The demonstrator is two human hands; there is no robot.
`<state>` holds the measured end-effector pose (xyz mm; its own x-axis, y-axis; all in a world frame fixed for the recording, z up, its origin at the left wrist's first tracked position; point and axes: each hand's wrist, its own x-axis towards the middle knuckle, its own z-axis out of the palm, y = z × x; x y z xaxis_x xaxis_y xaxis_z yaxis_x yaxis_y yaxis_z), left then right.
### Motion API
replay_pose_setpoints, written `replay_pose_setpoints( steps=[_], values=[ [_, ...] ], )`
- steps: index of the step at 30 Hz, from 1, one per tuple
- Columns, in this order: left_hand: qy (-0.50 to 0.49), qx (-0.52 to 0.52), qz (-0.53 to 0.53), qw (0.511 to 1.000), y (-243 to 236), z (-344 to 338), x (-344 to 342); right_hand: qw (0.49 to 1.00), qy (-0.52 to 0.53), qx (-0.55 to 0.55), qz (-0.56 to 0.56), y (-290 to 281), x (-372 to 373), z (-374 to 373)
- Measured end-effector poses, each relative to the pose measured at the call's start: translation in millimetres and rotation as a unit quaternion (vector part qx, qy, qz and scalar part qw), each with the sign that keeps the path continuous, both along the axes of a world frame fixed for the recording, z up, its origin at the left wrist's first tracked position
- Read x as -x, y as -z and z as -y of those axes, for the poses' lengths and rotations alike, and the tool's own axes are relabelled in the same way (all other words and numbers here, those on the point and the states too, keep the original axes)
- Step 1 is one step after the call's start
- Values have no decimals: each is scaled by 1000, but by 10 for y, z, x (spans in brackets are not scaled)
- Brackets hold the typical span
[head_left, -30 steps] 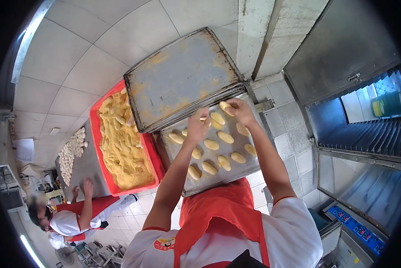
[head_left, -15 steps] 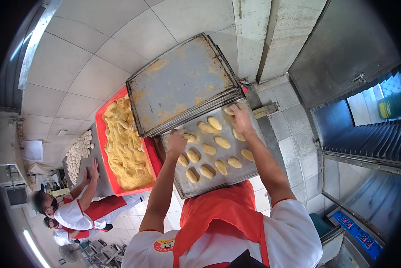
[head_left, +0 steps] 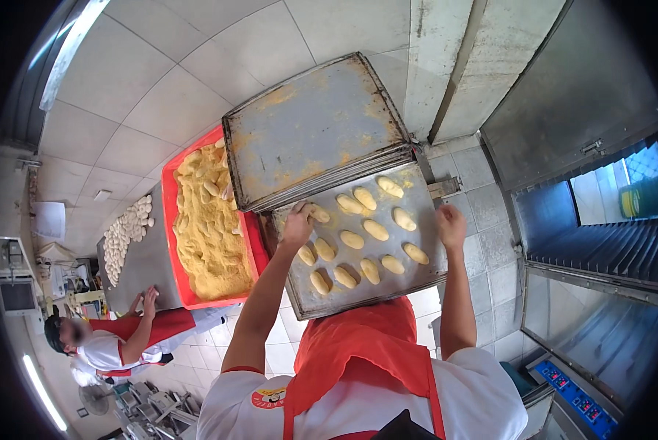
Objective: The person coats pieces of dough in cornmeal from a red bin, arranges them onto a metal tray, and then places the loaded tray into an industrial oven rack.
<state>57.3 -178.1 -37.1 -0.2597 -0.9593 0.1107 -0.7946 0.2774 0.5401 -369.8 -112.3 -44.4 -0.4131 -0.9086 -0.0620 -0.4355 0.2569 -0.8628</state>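
Oval, yellow-coated dough pieces (head_left: 375, 229) lie in loose rows on a metal baking tray (head_left: 410, 277) in front of me. At the tray's upper left, my left hand (head_left: 297, 226) has its fingers bent around the end of one dough piece (head_left: 319, 213), which still rests on the metal. My right hand (head_left: 452, 226) is closed, close beside the tray's right edge; whether it touches the edge or holds something I cannot make out.
A stack of worn trays (head_left: 314, 132) overlaps the tray's far side. To the left stands a red tub (head_left: 187, 290) of yellow crumbs (head_left: 210, 249). A co-worker (head_left: 134, 337) works by pale dough balls (head_left: 127, 235) on a table. An open rack cabinet (head_left: 600, 246) stands right.
My right hand has left the dough piece at the tray's upper right and moved right, to the edge. My left hand stays by its dough piece. The view has shifted slightly.
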Motion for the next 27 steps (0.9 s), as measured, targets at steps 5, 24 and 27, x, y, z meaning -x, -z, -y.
replay_pose_setpoints(
  steps=[5, 24, 27],
  values=[
    [61, 50, 29, 996, -189, -82, -126, 992, -8, -127, -16, -87, 12, -452],
    [-108, -486, -487, 718, -52, -3521, -107, 926, -192, -167, -279, 197, 102, -660],
    [-165, -504, -592, 607, 278, -3730, 9, 963, 51, -238, 114, -272, -288, -1321]
  ],
)
